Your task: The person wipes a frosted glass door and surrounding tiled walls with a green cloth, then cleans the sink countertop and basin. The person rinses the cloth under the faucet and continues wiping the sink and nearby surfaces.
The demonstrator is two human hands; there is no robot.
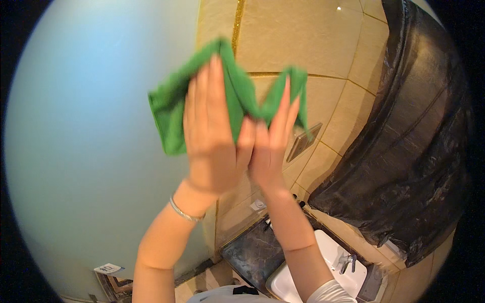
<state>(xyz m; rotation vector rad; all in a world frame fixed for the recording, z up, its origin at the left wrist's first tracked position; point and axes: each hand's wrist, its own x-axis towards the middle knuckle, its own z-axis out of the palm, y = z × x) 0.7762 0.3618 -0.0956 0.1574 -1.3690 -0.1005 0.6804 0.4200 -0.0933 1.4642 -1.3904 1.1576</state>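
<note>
A green cloth [172, 118] is spread between my two raised hands, in front of a frosted pane and a tiled wall. My left hand [212, 131], with a silver bracelet [183, 212] at its wrist, has its fingers long and straight over the larger part of the cloth. Close beside it, my right hand [273, 146] holds the cloth's smaller right end, fingers also extended. The thumbs nearly meet at the middle. Both hands are smeared by motion. The palms and any part of the cloth inside them are hidden; whether the cloth touches the wall, I cannot tell.
The frosted pane [91, 151] fills the left side. Beige tiles [293, 40] cover the wall, with a switch plate [304, 142] beside my right hand. Black plastic sheeting [404, 166] hangs at right. Below are a dark counter [255, 250], a white basin [326, 242] and a tap [346, 262].
</note>
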